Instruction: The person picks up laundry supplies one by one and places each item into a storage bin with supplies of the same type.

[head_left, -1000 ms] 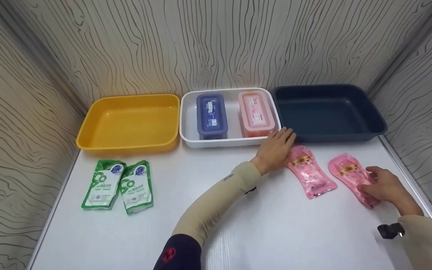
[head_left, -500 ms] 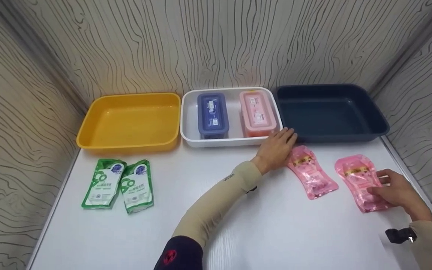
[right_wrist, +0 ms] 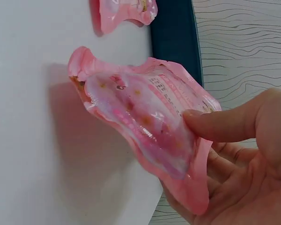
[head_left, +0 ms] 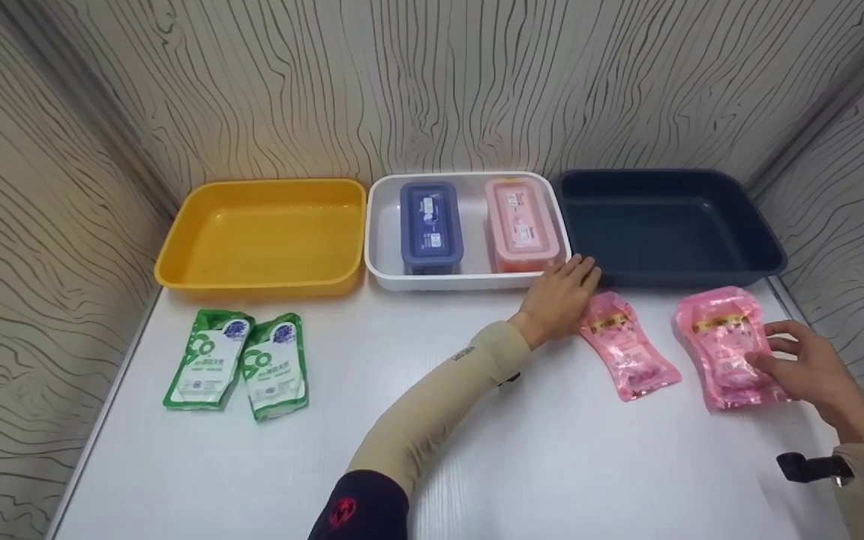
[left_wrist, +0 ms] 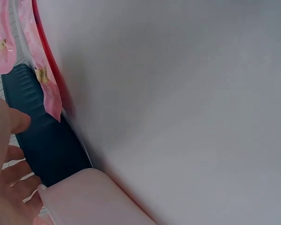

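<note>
My right hand (head_left: 814,375) pinches a pink refill pouch (head_left: 724,341) by its edge. In the right wrist view the thumb (right_wrist: 225,124) lies on the pouch's front with the fingers behind, and a shadow on the table shows the pouch raised. My left hand (head_left: 556,304) rests with extended fingers where the white tray (head_left: 469,283) meets the dark blue tray (head_left: 672,277). Just right of that hand a second pink pouch (head_left: 628,349) lies flat on the table.
Inside the white tray sit a blue lidded box (head_left: 432,225) and a pink lidded box (head_left: 523,221). A yellow tray (head_left: 259,289) stands at the left. Two green-and-white pouches (head_left: 208,360) lie before it, slightly overlapping. Patterned walls enclose the table.
My right hand has shifted right, turned the pink pouch more upright and raised it off the table. My left hand has stayed at the tray rims.
</note>
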A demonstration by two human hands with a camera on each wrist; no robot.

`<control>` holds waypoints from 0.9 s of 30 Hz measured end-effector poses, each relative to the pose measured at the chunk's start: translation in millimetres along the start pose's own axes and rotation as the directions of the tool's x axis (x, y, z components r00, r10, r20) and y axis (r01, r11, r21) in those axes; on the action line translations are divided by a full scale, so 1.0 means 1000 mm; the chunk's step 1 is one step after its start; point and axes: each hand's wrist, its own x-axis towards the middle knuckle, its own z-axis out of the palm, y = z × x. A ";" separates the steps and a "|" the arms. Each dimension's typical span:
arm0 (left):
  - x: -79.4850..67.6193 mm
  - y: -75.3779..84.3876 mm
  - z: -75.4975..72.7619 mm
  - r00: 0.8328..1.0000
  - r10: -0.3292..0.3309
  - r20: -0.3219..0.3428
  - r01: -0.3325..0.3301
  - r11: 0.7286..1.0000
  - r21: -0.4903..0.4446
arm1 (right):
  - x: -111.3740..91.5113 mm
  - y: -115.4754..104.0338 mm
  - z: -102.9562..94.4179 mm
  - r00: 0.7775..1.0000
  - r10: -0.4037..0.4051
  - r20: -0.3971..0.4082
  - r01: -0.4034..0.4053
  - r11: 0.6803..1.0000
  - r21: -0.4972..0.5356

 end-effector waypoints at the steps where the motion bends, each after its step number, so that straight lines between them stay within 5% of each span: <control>1: 0.000 0.000 -0.001 1.000 -0.002 0.003 0.002 1.000 0.001 | 0.001 -0.003 0.000 1.000 0.000 -0.014 0.000 1.000 0.010; 17: 0.001 -0.002 -0.004 0.999 -0.017 0.039 0.017 1.000 0.004 | 0.029 -0.046 -0.012 0.998 -0.008 -0.057 0.023 0.965 0.260; 22: 0.002 -0.001 -0.005 0.999 -0.039 0.029 0.040 0.999 -0.028 | 0.038 -0.062 -0.016 0.999 0.015 -0.046 0.006 0.910 0.414; 27: 0.004 0.001 -0.008 0.997 -0.060 0.056 0.064 0.995 -0.072 | 0.048 -0.075 -0.014 0.999 0.026 -0.038 0.001 0.812 0.583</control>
